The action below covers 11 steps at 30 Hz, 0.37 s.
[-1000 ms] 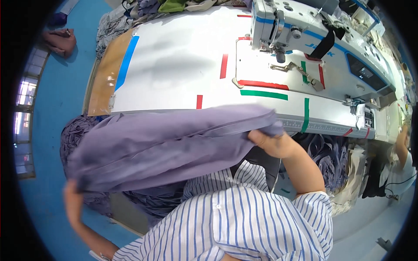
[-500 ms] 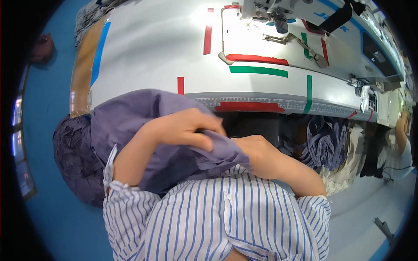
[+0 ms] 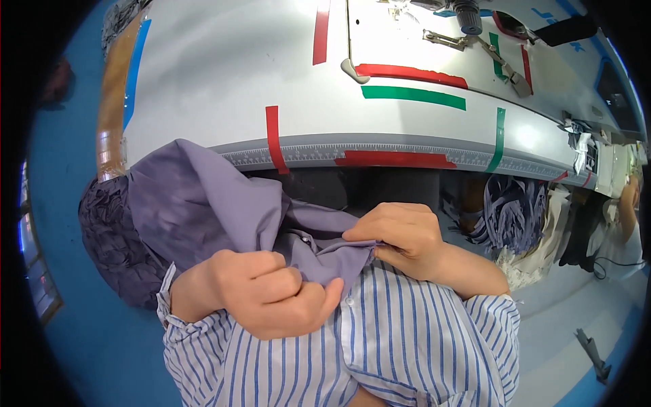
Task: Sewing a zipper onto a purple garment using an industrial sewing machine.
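Note:
A piece of purple cloth [image 3: 183, 197] hangs over the table's front edge at the left and runs across to my lap. My right hand [image 3: 407, 237] pinches the cloth's right end between thumb and fingers. Nearer to my body, my left hand [image 3: 271, 292] is curled with its knuckles up, its fingers closed on the lower edge of the same cloth. Folds lie open between the two hands, with a small dark shiny spot in them that I cannot make out.
The white sewing table [image 3: 217, 74] carries a ruler strip [image 3: 312, 156] and red and green tape. A sewing machine's knob [image 3: 468, 19] is at the top. Gathered dark purple cloth [image 3: 112, 251] sits at the left. Purple strips [image 3: 512, 210] hang at the right; beyond is another person's arm [image 3: 629, 210].
My left hand has moved down toward my body and turned knuckles up. The cloth has been drawn off the tabletop and opened between the hands. My right hand still grips its end.

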Tool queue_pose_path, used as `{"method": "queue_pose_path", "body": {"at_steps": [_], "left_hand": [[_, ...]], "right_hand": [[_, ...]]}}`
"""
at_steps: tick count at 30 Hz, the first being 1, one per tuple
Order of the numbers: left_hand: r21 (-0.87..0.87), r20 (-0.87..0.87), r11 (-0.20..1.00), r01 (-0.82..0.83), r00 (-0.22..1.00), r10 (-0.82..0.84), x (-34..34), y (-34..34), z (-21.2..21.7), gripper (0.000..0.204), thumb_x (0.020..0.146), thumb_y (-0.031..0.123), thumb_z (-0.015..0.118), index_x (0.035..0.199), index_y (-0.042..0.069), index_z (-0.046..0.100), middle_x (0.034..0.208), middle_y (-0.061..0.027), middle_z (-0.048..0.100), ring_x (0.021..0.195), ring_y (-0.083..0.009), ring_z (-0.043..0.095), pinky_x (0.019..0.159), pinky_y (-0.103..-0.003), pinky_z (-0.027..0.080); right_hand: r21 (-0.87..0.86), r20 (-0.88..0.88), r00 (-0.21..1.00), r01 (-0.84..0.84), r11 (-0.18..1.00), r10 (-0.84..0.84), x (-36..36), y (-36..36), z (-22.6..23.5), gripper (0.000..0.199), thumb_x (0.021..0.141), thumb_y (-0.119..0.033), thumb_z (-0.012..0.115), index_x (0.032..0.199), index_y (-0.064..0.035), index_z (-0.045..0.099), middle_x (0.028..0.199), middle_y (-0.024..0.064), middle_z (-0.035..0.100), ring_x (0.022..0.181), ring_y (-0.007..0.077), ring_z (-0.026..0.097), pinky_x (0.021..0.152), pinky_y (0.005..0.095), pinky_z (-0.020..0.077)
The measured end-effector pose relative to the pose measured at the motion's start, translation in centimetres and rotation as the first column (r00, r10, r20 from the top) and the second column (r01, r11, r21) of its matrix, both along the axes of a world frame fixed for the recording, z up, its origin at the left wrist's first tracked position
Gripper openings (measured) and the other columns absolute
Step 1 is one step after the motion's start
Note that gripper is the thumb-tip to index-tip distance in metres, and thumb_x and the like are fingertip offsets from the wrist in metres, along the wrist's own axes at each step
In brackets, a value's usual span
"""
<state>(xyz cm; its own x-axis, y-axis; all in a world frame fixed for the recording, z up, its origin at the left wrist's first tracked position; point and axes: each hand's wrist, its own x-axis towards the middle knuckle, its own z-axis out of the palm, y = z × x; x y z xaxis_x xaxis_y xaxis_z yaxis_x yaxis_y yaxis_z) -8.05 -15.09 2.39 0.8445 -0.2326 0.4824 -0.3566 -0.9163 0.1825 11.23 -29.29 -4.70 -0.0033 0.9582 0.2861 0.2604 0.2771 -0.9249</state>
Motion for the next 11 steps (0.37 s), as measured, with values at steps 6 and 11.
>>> {"method": "queue_pose_path", "body": {"at_steps": [6,11], "left_hand": [[0.029,0.118,0.938,-0.346,0.933,0.34,1.4,1.2,-1.9,0.029,0.07,0.012,0.069,0.099,0.013,0.071,0.101,-0.0004,0.063,0.084,-0.0163,0.056,0.07,-0.031,0.05],[-0.317,0.046,0.921,-0.226,0.966,0.253,0.8,-0.7,-2.1,0.028,0.071,0.011,0.071,0.099,0.009,0.069,0.092,-0.0007,0.067,0.081,-0.0165,0.06,0.068,-0.028,0.051]], "right_hand": [[0.106,-0.051,0.996,0.074,0.992,-0.069,-0.9,0.1,-0.6,0.03,0.061,0.005,0.069,0.091,0.0014,0.068,0.082,0.0141,0.068,0.073,0.0272,0.069,0.063,0.0316,0.0546],[0.07,-0.079,0.993,0.089,0.994,-0.083,-0.7,0.3,-0.7,0.025,0.063,-0.002,0.075,0.087,-0.0015,0.066,0.082,0.0117,0.066,0.073,0.0259,0.067,0.061,0.0311,0.053]]}}
